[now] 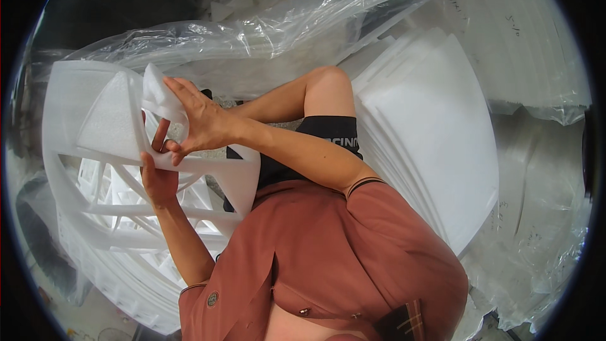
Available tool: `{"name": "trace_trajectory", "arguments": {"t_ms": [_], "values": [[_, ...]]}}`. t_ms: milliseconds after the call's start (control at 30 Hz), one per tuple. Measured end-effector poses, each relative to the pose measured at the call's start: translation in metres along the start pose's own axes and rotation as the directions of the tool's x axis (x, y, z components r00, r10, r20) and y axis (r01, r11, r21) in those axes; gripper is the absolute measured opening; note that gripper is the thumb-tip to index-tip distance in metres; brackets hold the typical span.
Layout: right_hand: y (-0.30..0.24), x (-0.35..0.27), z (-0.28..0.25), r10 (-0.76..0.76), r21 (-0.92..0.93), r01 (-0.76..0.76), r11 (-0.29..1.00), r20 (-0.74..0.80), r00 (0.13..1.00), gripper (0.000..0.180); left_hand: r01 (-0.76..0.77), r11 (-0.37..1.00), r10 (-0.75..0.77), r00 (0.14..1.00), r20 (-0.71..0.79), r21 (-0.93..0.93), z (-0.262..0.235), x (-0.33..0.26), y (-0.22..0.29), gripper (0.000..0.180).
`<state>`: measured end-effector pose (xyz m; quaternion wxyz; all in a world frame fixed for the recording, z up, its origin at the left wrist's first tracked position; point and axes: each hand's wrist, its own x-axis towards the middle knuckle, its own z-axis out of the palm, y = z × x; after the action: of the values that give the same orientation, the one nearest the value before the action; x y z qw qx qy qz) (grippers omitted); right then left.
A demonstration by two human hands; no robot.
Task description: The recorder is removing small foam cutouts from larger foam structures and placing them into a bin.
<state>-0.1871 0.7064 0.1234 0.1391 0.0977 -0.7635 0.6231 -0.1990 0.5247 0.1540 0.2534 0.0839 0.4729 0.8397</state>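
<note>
White piece, partly behind right hand

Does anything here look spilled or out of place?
Nothing looks spilled. The oddest thing is the white foam piece at the right hand: it is curled up, while the white sheets on the right lie in a smooth, fanned stack.

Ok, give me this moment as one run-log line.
left hand: grips white foam sheet with cut-outs | right hand: touches bent white foam piece | right side: stacked white curved-edge sheets
</note>
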Motion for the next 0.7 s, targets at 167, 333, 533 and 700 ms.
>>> {"name": "trace_trajectory", "arguments": {"t_ms": [167,333,533,700], "values": [[0.0,0.004,-0.006,-0.043,0.262,0.027,0.965,0.055,0.998,0.129,0.026,0.998,-0.02,0.995,0.097,-0.058,0.009,0.004,0.007,0.088],[-0.004,0.017,-0.019,0.122,0.395,-0.145,0.907,0.083,0.989,0.084,0.019,0.988,-0.034,0.995,0.095,0.154,0.024,0.005,0.009,0.093],[0.009,0.063,-0.106,0.336,0.424,-0.302,0.854,-0.007,0.942,0.027,-0.091,0.981,0.087,0.996,0.032,0.174,0.0,-0.002,0.012,0.061],[0.03,0.107,-0.227,0.391,0.533,-0.202,0.821,-0.268,0.88,0.059,-0.063,0.996,0.069,0.992,-0.104,0.058,0.009,-0.005,0.012,0.044]]}}
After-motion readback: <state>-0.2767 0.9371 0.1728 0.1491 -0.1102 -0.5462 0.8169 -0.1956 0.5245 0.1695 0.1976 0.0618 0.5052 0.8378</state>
